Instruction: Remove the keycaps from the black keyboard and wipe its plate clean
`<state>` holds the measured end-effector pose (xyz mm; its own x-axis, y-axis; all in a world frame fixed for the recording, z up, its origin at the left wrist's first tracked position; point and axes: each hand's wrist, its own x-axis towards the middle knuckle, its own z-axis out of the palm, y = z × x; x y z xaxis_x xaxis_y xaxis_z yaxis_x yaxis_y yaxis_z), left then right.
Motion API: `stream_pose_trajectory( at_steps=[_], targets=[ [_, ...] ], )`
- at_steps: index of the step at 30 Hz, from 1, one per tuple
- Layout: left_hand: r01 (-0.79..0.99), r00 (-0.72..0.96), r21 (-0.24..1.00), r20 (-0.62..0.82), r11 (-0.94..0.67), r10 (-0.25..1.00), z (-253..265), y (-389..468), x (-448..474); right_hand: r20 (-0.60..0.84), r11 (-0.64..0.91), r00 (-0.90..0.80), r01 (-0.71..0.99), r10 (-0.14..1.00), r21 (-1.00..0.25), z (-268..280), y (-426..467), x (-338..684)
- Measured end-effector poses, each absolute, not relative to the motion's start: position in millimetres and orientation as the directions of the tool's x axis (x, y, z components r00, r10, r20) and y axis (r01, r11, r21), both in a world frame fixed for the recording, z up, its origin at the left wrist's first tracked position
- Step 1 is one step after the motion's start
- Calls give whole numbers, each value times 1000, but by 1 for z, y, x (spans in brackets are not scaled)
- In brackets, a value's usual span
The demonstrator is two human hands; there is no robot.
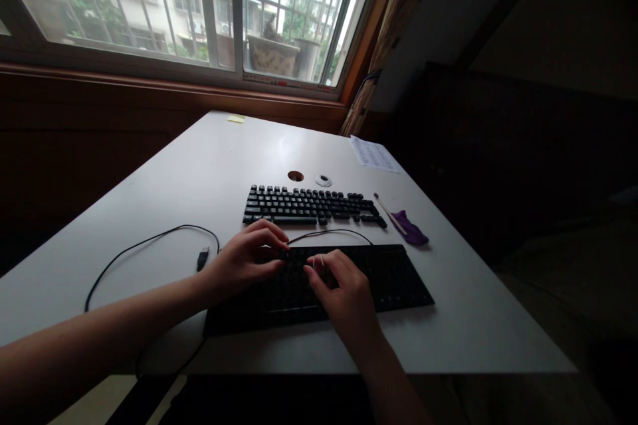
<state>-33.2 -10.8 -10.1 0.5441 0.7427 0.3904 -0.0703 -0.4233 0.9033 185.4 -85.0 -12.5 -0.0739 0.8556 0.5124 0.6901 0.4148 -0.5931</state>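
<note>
A black keyboard base [399, 279] lies near the front of the white desk, its surface too dark to make out in detail. My left hand [249, 255] rests at its upper left part, thumb and fingers curved with a gap between them. Over the middle of the base, my right hand [343, 282] pinches a small tool with two thin pale prongs [318, 263]; the rest of it is hidden by the fingers. Behind the base, loose black keycaps [309, 202] are laid out in keyboard order, with a few gaps among them.
A black cable with a USB plug [203, 257] curls at the left. To the right lie a purple cloth [411, 229] and a thin brush-like stick [386, 208]. Farther back are a desk hole [296, 176], its round cover [323, 180], a printed sheet [373, 155] and a yellow note [236, 119].
</note>
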Motion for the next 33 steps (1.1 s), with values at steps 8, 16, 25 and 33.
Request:
stream_pose_trajectory(
  at_steps=[8,16,25,33],
  targets=[
    [-45,554,884,409,-464,725,-9,-11,-34,526,461,-119,665,842,-588,-13,-83,181],
    [-126,577,896,416,-426,703,-14,-9,-34,528,455,-101,657,843,-601,-14,-84,182],
    [41,572,802,470,-596,672,-14,-6,-37,524,469,-115,633,844,-616,-9,-85,181],
    [64,624,793,442,-606,644,-14,-7,-36,534,497,-129,595,835,-632,-13,-84,177]
  ],
)
